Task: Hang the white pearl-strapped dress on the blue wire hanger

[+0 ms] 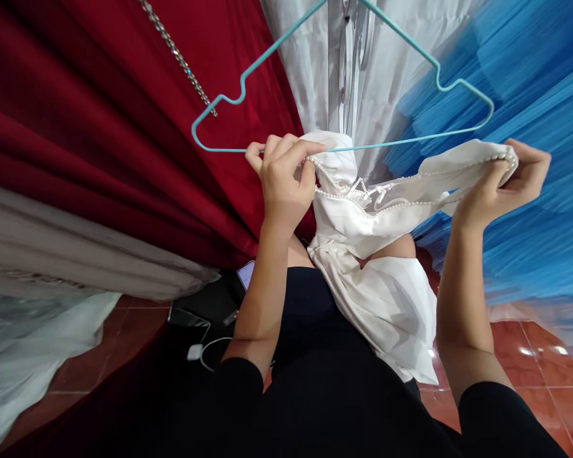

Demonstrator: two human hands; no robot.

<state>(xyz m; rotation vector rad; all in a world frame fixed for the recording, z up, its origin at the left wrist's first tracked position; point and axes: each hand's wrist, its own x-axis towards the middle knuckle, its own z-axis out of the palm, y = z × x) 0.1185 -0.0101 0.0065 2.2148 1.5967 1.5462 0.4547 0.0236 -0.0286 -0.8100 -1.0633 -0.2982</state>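
A light-blue clothes hanger (410,141) is held up in front of me, its bottom bar running under the fingers of my left hand (286,172). That hand is closed on the bar, and its thumb pinches the pearl-trimmed edge of a white dress (386,312). My right hand (516,181) grips the far end of the same trimmed edge, pulling the top out sideways. White laces (370,194) show inside the opening between my hands. The lower part of the dress drapes over my lap, and its far side is partly hidden.
Red cloth (210,172) hangs at the left with a beaded strand (176,54) on it. White fabric with ribbons (348,70) hangs behind the hanger, and blue tulle (539,191) at the right. A phone (245,275) and a white charger (195,352) lie by my left arm. The floor (525,353) is red tile.
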